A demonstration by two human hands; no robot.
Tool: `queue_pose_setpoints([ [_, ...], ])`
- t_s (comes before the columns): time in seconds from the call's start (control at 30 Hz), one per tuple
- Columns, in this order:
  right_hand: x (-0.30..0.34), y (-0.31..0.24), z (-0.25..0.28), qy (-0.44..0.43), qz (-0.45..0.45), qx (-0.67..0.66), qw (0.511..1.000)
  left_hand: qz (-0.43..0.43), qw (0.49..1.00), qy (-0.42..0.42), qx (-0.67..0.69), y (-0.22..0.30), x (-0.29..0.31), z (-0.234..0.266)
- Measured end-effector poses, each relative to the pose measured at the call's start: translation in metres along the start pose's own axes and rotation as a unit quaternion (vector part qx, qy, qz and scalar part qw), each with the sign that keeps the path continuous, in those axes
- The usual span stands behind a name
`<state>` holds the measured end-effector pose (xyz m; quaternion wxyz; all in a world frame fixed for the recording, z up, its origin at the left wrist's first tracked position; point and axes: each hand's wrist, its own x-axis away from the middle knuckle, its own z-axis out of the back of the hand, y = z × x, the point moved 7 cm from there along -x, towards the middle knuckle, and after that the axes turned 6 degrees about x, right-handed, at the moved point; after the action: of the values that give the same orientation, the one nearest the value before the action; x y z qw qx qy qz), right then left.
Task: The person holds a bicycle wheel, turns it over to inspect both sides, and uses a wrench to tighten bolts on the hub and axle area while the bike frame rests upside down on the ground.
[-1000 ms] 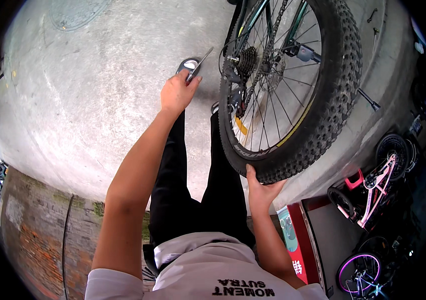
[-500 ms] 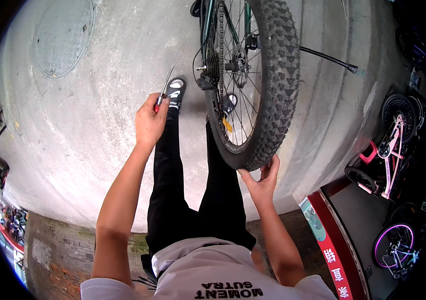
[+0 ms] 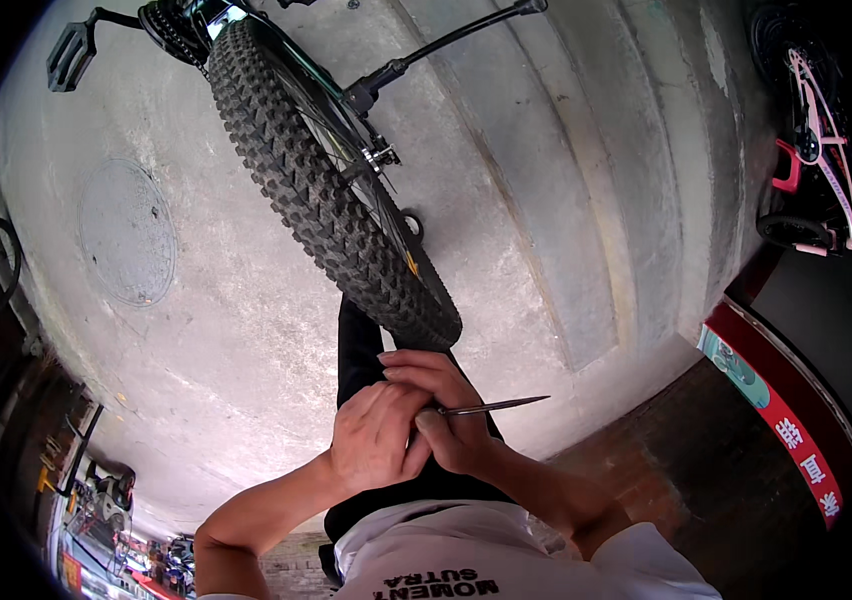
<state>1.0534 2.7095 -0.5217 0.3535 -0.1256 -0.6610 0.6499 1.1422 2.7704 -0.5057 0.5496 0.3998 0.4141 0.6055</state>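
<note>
The handle of the tool (image 3: 496, 407) is buried in the hands, with only its thin metal shaft showing, pointing toward 3 o'clock. The hands are together just below centre, toward 6 o'clock: the left hand (image 3: 378, 432) curls closed on the tool's hidden end, and the right hand (image 3: 451, 425) presses against it, its thumb by the shaft; how firmly the right grips, I cannot tell. The wheel (image 3: 316, 190) slants from 11 o'clock down to just beyond the fingers, and whether they touch it is unclear. The bike's front is cut off at the top, while a shoe (image 3: 413, 225) is mostly hidden behind the wheel.

The floor (image 3: 236, 380) is stained concrete, with a round cover (image 3: 128, 232) between 9 and 10 o'clock. The kickstand (image 3: 396, 72) reaches toward 12 o'clock, a pedal (image 3: 71, 55) shows at 10, a pink bike (image 3: 826, 150) stands between 2 and 3, and a red sign (image 3: 781, 430) is near 4. Clutter around 8 is too dark and small to sort out.

Half a second ago the hands were apart, the right at the tyre, the left holding the tool with its red handle showing; the wheel then lay toward 1 o'clock.
</note>
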Motion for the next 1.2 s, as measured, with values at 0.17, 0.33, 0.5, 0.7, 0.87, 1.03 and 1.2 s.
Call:
queue_pose_setpoints([
  [0.17,0.024,0.039,0.051,0.187,-0.088,-0.215,0.955,0.057,0.99,-0.072,-0.11,-0.027,0.009,0.017],
  [0.33,0.046,0.151,0.119,0.299,-0.2,-0.146,0.921,0.149,0.947,-0.076,-0.274,-0.105,0.01,0.086],
  [0.5,0.081,0.235,0.108,0.31,-0.375,-0.179,0.855,0.137,0.905,0.034,-0.402,-0.153,-0.059,0.187],
  [0.7,0.099,0.305,0.064,0.342,-0.462,-0.29,0.765,0.0,0.878,-0.016,-0.479,-0.146,-0.181,0.229],
  [0.87,0.092,0.333,0.033,0.395,-0.473,-0.357,0.702,-0.08,0.845,-0.172,-0.501,-0.16,-0.235,0.233],
  [1.03,0.078,0.351,-0.017,0.45,-0.363,-0.55,0.602,-0.148,0.839,-0.272,-0.447,-0.164,-0.26,0.222],
  [1.2,0.05,0.339,-0.034,0.44,-0.266,-0.654,0.555,-0.129,0.87,-0.362,-0.308,-0.186,-0.266,0.223],
])
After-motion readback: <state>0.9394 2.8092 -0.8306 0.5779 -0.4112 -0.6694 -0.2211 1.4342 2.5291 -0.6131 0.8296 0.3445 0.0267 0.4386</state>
